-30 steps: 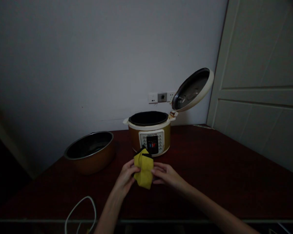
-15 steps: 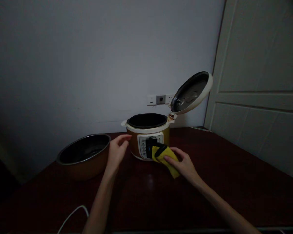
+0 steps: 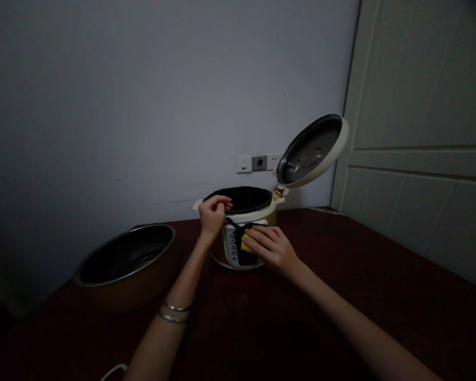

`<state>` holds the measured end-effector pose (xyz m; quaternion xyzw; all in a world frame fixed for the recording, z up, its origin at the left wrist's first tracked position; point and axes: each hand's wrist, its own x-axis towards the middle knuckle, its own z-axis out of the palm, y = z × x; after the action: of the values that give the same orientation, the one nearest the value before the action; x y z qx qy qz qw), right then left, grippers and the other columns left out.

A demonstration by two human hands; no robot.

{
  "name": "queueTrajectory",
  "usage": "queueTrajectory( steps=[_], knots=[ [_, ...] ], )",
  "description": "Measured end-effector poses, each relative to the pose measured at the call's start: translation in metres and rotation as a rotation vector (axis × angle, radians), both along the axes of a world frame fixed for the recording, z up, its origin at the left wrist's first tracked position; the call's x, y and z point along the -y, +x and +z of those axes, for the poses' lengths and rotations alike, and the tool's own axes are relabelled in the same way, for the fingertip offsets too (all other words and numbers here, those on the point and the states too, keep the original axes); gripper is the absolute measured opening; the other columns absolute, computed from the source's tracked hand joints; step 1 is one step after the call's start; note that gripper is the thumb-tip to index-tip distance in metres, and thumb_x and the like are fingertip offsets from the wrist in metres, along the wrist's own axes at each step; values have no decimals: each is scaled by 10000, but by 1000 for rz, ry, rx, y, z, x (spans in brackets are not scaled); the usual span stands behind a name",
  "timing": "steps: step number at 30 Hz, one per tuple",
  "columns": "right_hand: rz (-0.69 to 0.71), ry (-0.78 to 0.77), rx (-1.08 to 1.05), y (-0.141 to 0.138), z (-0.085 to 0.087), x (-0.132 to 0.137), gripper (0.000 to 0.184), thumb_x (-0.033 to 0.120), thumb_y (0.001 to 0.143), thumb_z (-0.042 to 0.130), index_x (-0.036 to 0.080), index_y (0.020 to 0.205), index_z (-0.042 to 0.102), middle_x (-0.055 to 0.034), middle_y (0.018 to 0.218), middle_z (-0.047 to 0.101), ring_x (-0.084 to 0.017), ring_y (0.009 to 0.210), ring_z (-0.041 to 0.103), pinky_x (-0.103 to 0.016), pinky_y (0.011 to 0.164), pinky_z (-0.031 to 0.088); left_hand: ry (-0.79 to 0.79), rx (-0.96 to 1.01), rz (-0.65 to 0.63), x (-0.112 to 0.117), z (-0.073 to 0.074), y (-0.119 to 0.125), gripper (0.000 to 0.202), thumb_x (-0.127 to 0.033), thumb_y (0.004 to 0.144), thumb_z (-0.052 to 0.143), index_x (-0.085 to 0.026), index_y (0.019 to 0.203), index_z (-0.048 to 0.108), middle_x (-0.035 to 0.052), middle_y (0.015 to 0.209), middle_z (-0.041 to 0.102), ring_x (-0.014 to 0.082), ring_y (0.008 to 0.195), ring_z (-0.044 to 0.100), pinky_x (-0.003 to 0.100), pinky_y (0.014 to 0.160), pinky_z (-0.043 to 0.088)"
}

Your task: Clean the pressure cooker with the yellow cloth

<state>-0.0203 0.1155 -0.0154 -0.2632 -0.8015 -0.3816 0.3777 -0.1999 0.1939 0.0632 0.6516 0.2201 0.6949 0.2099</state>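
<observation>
A gold and white rice cooker (image 3: 262, 212) stands on the dark red table (image 3: 341, 275) with its lid (image 3: 311, 151) tilted up at the right. My left hand (image 3: 213, 214) is curled on the cooker's front left rim, gripping it. My right hand (image 3: 270, 247) presses a yellow cloth with a black edge (image 3: 246, 241) flat against the cooker's control panel (image 3: 234, 248), covering most of the cloth.
The cooker's removed inner pot (image 3: 122, 263) sits on the table at the left. Wall sockets (image 3: 257, 162) are on the wall behind the cooker. A white door (image 3: 420, 137) stands at the right. A white cable (image 3: 113, 371) shows at the bottom edge.
Both hands held the folded yellow cloth a second ago. My left hand let go and went up to the cooker's rim. My right hand carried the cloth onto the front panel.
</observation>
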Motion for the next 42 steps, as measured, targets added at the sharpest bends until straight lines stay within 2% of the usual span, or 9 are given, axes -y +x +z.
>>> queueTrajectory(
  steps=[5, 12, 16, 19, 22, 25, 28, 36, 42],
  knots=[
    [21, -12, -9, -1, -19, 2, 283, 152, 919, 470, 186, 1172, 592, -75, 1139, 666, -217, 1041, 567, -339, 723, 427, 26, 93, -44, -6, -9, -3, 223, -116, 645, 435, -154, 620, 654, 4, 554, 646, 116, 497, 616, 217, 499, 503],
    [44, -159, 97, -2, -52, 8, 297, 150, 929, 432, 160, 1188, 575, -89, 1130, 665, -204, 947, 579, -338, 693, 455, 19, 143, -65, -8, -10, -1, 231, -101, 642, 440, -156, 620, 664, -3, 538, 643, 109, 475, 609, 215, 491, 504],
    [78, -257, 144, 0, -60, 17, 284, 156, 902, 469, 165, 1160, 588, -90, 1072, 681, -207, 895, 590, -347, 680, 483, -3, 145, -90, -8, -9, -2, 222, -105, 631, 445, -157, 605, 659, -2, 530, 640, 113, 474, 612, 220, 495, 511],
    [138, -331, 18, 7, -56, 25, 332, 154, 868, 502, 174, 1195, 558, -96, 1067, 672, -210, 887, 601, -358, 712, 504, -13, 131, -91, -7, -8, -2, 221, -108, 635, 445, -158, 606, 657, 1, 538, 643, 118, 486, 619, 227, 505, 515],
    [154, -345, -371, 24, -45, 25, 379, 150, 841, 511, 210, 1215, 529, -96, 1094, 648, -208, 957, 602, -368, 809, 502, -7, 111, -54, -4, -8, -2, 226, -107, 649, 443, -161, 619, 660, 0, 552, 645, 118, 501, 619, 227, 514, 510],
    [15, -342, -810, 45, -30, 15, 320, 182, 813, 520, 200, 1131, 553, -95, 1057, 634, -220, 955, 602, -384, 842, 490, 24, 71, 18, -1, -8, 0, 235, -96, 655, 440, -166, 614, 661, -6, 553, 642, 112, 514, 614, 213, 518, 489],
    [-78, -334, -1006, 59, -17, 0, 284, 236, 782, 543, 172, 1058, 535, -92, 981, 618, -224, 882, 601, -386, 803, 494, 61, 17, 105, 3, -10, 4, 245, -86, 661, 437, -171, 610, 661, -10, 550, 642, 109, 526, 611, 206, 527, 470],
    [85, -424, -668, 45, 4, -16, 267, 212, 800, 552, 184, 1062, 507, -88, 995, 601, -207, 898, 585, -334, 791, 477, 136, 5, 315, 8, -17, 13, 251, -72, 674, 434, -176, 634, 659, -18, 575, 642, 110, 562, 603, 217, 572, 449],
    [215, -416, -657, 48, 10, -21, 155, 203, 818, 588, 186, 971, 569, -47, 905, 631, -169, 829, 594, -289, 758, 469, 126, 46, 318, 7, -18, 16, 248, -68, 664, 435, -176, 615, 653, -23, 550, 630, 105, 538, 590, 213, 554, 439]
  ],
)
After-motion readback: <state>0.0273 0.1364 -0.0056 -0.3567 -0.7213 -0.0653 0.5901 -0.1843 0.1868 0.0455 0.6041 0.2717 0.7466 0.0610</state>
